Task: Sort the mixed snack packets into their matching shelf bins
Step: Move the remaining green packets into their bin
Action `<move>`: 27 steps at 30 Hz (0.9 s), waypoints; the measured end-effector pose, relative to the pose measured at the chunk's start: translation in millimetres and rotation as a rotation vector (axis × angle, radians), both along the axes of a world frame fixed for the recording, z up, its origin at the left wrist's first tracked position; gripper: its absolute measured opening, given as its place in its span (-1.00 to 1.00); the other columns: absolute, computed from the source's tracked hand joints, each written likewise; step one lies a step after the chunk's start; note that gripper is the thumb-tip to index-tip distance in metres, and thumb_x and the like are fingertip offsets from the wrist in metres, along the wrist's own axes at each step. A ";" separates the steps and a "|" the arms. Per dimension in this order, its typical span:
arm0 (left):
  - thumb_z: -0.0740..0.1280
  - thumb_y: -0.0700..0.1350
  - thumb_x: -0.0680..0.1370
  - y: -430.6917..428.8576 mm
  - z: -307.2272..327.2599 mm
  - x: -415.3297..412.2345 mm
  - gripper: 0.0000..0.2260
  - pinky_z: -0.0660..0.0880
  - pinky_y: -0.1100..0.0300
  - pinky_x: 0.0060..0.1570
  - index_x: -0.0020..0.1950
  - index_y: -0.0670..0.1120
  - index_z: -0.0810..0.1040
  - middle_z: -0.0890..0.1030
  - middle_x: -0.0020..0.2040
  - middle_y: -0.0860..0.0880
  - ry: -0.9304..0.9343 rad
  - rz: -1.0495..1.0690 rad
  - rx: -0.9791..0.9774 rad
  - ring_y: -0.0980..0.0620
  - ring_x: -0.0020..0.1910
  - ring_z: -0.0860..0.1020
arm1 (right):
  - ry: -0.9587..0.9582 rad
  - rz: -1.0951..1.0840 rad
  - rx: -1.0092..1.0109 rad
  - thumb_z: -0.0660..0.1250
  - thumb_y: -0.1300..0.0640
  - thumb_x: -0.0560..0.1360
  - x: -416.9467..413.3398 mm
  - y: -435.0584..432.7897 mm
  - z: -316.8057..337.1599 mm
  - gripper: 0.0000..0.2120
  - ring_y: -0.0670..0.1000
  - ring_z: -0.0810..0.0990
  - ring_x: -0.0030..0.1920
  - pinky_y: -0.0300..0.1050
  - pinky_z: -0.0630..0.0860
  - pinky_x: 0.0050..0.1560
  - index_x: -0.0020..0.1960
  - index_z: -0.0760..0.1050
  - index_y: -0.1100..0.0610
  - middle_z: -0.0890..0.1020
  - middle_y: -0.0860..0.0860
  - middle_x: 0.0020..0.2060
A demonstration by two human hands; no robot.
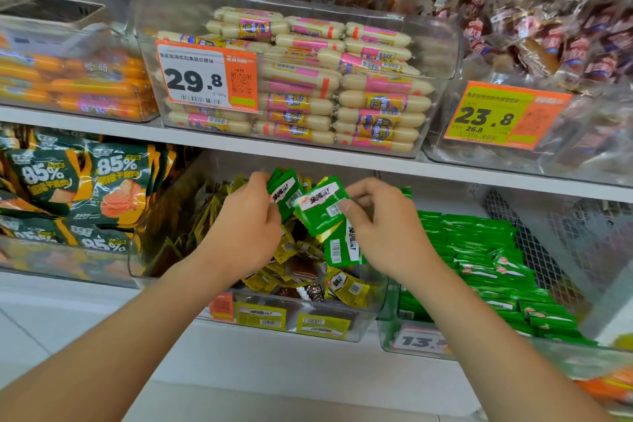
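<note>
Both hands are over a clear bin (260, 317) of yellow and brown snack packets (346, 288) on the lower shelf. My left hand (246, 219) grips a small stack of green packets (282, 190). My right hand (387, 226) pinches one green packet (322, 207) by its right edge, and more green packets (340, 247) are held under its palm. To the right stands a clear bin (387, 336) filled with rows of matching green packets (479, 250).
The upper shelf holds a bin of pale sausages (308, 79) with a 29.8 price tag, orange sausages (75, 82) at left, and dark wrapped snacks (548, 44) at right. Dark green 85% bags (68, 188) fill the lower left bin. A white shelf edge (274, 353) runs below.
</note>
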State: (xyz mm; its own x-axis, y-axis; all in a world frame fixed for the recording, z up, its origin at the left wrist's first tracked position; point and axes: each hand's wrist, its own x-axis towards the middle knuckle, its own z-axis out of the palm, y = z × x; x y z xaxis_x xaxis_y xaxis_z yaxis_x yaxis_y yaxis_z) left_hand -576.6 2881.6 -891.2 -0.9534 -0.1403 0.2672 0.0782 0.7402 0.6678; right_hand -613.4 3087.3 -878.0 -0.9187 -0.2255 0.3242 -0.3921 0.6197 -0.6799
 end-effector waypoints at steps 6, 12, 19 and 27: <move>0.17 -0.22 0.71 2.5 2.8 -0.9 -0.71 0.42 0.33 -0.49 0.44 -0.18 0.32 0.55 -0.04 -0.01 -0.026 0.024 0.033 0.05 -0.25 0.58 | 0.153 -0.033 0.188 0.44 0.06 0.61 5.2 -4.1 -1.3 -0.81 -0.15 0.66 -0.11 -0.44 0.40 0.03 0.20 0.72 0.02 0.73 -0.12 -0.03; 0.15 -0.18 0.74 8.9 4.0 -1.3 -0.61 0.69 0.02 -0.24 0.57 0.00 0.23 0.53 0.25 -0.03 -0.195 0.008 0.255 -0.01 -0.14 0.73 | 0.257 -0.040 0.242 0.43 0.01 0.62 6.7 -1.7 7.7 -0.90 -0.10 0.60 -0.23 -0.17 0.54 -0.06 0.07 0.70 -0.02 0.62 -0.20 -0.30; 0.10 -0.28 0.73 27.6 8.2 -0.2 -0.70 0.69 -0.08 0.01 0.37 -0.02 0.46 0.56 0.33 -0.15 -0.276 -0.064 0.744 -0.16 0.15 0.66 | 0.089 -0.048 0.017 0.51 -0.01 0.54 0.6 8.1 8.0 -0.93 -0.15 0.63 -0.30 -0.30 0.48 -0.15 -0.11 0.67 -0.07 0.66 -0.12 -0.38; 0.35 0.05 0.66 37.8 10.4 12.5 -0.70 0.66 -0.13 0.11 0.36 0.03 0.48 0.72 0.10 -0.02 -0.317 -0.209 0.702 -0.04 0.06 0.72 | 0.089 -0.058 -0.019 0.53 0.03 0.53 6.7 -3.0 3.5 -0.94 -0.18 0.63 -0.32 -0.27 0.54 -0.13 -0.12 0.68 -0.07 0.65 -0.15 -0.41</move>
